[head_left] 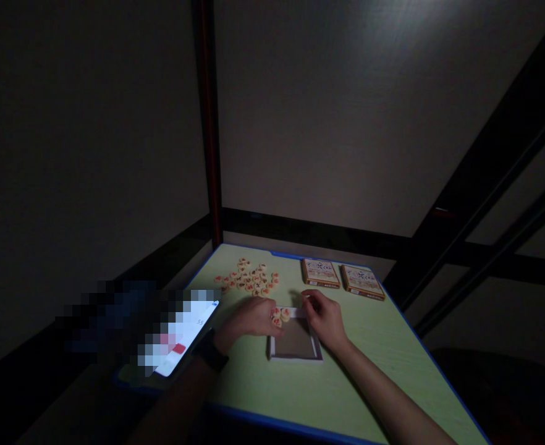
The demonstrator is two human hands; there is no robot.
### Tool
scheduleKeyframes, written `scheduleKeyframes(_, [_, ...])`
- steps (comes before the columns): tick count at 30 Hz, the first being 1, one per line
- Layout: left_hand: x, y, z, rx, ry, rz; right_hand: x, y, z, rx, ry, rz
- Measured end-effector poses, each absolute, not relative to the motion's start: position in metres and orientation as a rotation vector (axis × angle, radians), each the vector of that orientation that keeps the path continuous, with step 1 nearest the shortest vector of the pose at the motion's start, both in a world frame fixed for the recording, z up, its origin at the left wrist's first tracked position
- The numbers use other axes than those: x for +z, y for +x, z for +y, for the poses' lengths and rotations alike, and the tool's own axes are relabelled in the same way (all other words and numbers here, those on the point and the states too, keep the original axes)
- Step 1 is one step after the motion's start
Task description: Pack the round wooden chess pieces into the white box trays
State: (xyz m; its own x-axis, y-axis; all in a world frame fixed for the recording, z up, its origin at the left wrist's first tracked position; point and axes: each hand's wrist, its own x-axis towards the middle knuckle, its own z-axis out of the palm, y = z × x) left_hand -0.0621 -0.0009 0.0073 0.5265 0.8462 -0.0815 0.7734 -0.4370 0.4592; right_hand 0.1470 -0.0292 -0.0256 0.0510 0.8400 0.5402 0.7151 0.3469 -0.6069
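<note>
A shallow white box tray with a brown bottom lies on the green table in front of me. My left hand, with a dark band at the wrist, reaches to its far left corner. Several round Chinese chess pieces with red characters are at the thumb and fingers of that hand, which is closed around some of them. My right hand is at the tray's far right corner, fingers curled inward. Whether anything is in its grip is hidden. More chess pieces lie loosely spread beyond my left hand.
Two flat printed boxes lie side by side at the far right of the table. A tablet with a lit screen, partly blurred out, is at the left edge. The green table has a blue rim, and walls stand behind and left.
</note>
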Motion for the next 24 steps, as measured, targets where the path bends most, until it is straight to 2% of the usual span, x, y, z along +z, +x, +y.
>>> scheduleKeyframes(15, [0.014,-0.058,-0.001,0.126,2.392,1.332,-0.024,0.149,-0.021,0.141,-1.397,-1.753])
scheduleKeyframes(24, [0.018,-0.057,-0.003,0.101,2.399,1.334,0.016,0.130,0.057,0.183,-1.603,-2.362])
